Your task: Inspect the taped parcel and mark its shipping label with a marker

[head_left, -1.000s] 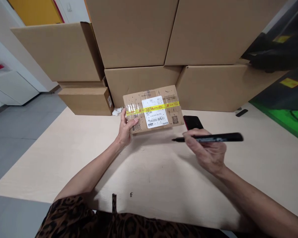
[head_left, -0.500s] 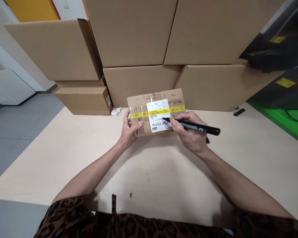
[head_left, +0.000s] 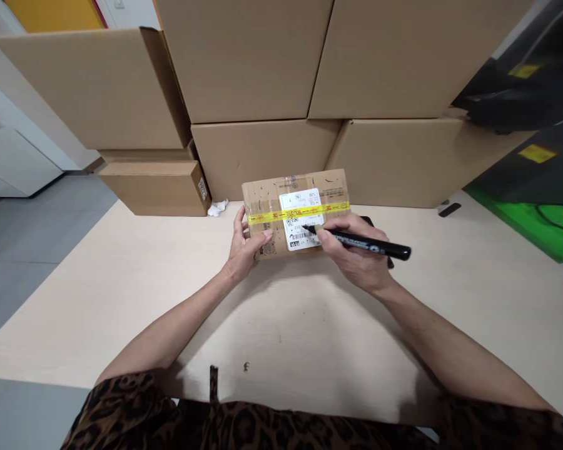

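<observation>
A small cardboard box [head_left: 267,194] is tilted up above the table, a strip of yellow tape [head_left: 265,217] running across it. On its face sits a white shipping label [head_left: 300,203] with a barcode and a QR code. My left hand [head_left: 246,245] grips the box's left side, thumb on the front and fingers behind. Pinched in my right hand [head_left: 356,259] is a black marker pen [head_left: 373,244], its bare tip at the label near the printed code. Whether the tip touches the paper I cannot tell. A dark object partly shows behind my right hand.
Large cardboard boxes [head_left: 248,62] are stacked along the table's back. A smaller carton [head_left: 154,190] stands at the back left, beside crumpled white paper [head_left: 217,207]. A small black piece [head_left: 449,210] lies at the back right of the pale table [head_left: 281,350].
The marker tip has shifted slightly left and down across the label, my right hand moving with it. My left hand keeps its hold on the box. The view has shifted slightly.
</observation>
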{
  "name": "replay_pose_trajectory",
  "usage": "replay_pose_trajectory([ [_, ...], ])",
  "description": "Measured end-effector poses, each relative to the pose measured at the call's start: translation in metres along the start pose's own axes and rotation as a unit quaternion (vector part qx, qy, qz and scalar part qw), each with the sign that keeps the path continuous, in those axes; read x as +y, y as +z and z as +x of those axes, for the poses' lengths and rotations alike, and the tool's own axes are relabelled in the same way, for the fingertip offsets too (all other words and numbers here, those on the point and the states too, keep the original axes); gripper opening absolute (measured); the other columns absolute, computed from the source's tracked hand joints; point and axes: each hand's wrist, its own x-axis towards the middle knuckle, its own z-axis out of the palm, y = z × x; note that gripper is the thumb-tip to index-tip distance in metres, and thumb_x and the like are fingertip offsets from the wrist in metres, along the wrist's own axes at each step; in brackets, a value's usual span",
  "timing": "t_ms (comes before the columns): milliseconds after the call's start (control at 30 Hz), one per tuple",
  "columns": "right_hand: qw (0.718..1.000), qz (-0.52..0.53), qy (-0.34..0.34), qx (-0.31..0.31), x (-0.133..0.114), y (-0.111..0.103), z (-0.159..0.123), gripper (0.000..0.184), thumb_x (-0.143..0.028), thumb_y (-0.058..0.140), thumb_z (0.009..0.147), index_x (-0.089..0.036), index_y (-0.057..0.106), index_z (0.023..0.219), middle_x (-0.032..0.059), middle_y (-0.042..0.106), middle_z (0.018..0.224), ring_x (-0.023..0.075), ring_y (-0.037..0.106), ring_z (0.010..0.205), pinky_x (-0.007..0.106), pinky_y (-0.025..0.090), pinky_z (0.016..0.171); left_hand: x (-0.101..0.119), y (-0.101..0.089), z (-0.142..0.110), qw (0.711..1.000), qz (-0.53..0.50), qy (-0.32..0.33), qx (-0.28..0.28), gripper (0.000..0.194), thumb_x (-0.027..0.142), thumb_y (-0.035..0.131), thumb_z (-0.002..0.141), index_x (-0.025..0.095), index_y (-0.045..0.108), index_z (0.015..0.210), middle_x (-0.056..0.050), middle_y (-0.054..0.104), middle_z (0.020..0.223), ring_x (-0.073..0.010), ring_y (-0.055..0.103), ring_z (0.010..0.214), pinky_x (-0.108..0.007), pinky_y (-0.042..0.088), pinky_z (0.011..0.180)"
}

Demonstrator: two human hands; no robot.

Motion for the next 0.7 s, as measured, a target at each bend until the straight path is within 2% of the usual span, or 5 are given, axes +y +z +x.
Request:
replay_pose_trajectory([
  [167, 0.999, 0.003, 0.023, -0.043, 0.001, 0.003, -0.001, 0.017, -0.037, 0.070, 0.091, -0.027, 0.064, 0.079, -0.0019, 0.068, 0.072, 0.0151, 0.059, 0.063, 0.032, 0.051, 0.061, -0.002, 0.000, -0.001, 1.000, -0.008, -0.014, 0.008, 0.107, 0.041, 0.097, 0.069, 0.037, 0.040, 0.160, -0.013, 0.059, 0.148, -0.0363, 0.063, 0.135, -0.060, 0.053, 0.115],
  [300, 0.999, -0.016, 0.025, -0.039, -0.002, -0.017, -0.002, 0.020, -0.037, 0.069, 0.094, -0.027, 0.061, 0.079, -0.0027, 0.062, 0.068, 0.0138, 0.051, 0.057, 0.031, 0.043, 0.054, -0.003, -0.001, 0.001, 1.000, -0.008, -0.014, 0.006, 0.109, 0.042, 0.099, 0.067, 0.039, 0.041, 0.159, -0.011, 0.059, 0.151, -0.0369, 0.062, 0.137, -0.061, 0.051, 0.117],
  [400, 0.985, -0.071, -0.005, -0.154, -0.003, -0.037, -0.007, 0.025, -0.037, 0.065, 0.098, -0.027, 0.055, 0.078, -0.0039, 0.056, 0.064, 0.0129, 0.045, 0.052, 0.030, 0.037, 0.052, -0.002, -0.002, 0.002, 0.999, 0.004, -0.021, 0.024, 0.116, 0.045, 0.099, 0.065, 0.038, 0.036, 0.162, -0.012, 0.059, 0.149, -0.0375, 0.064, 0.134, -0.062, 0.053, 0.115],
  [567, 0.869, -0.248, 0.000, -0.428, 0.007, -0.045, -0.026, 0.024, -0.032, 0.065, 0.099, -0.026, 0.053, 0.079, 0.0001, 0.067, 0.066, 0.0189, 0.062, 0.057, 0.031, 0.036, 0.055, 0.000, -0.002, 0.004, 0.999, 0.015, -0.024, 0.041, 0.119, 0.045, 0.100, 0.063, 0.033, 0.035, 0.162, -0.015, 0.060, 0.146, -0.0383, 0.065, 0.132, -0.061, 0.053, 0.114],
  [700, 0.809, -0.279, 0.031, -0.516, 0.016, -0.036, -0.040, 0.013, -0.028, 0.068, 0.099, -0.024, 0.062, 0.088, 0.0053, 0.079, 0.084, 0.0251, 0.075, 0.076, 0.032, 0.044, 0.063, -0.001, -0.003, 0.006, 0.999, 0.014, -0.021, 0.040, 0.116, 0.044, 0.099, 0.065, 0.034, 0.036, 0.162, -0.014, 0.060, 0.146, -0.0388, 0.063, 0.135, -0.062, 0.053, 0.115],
])
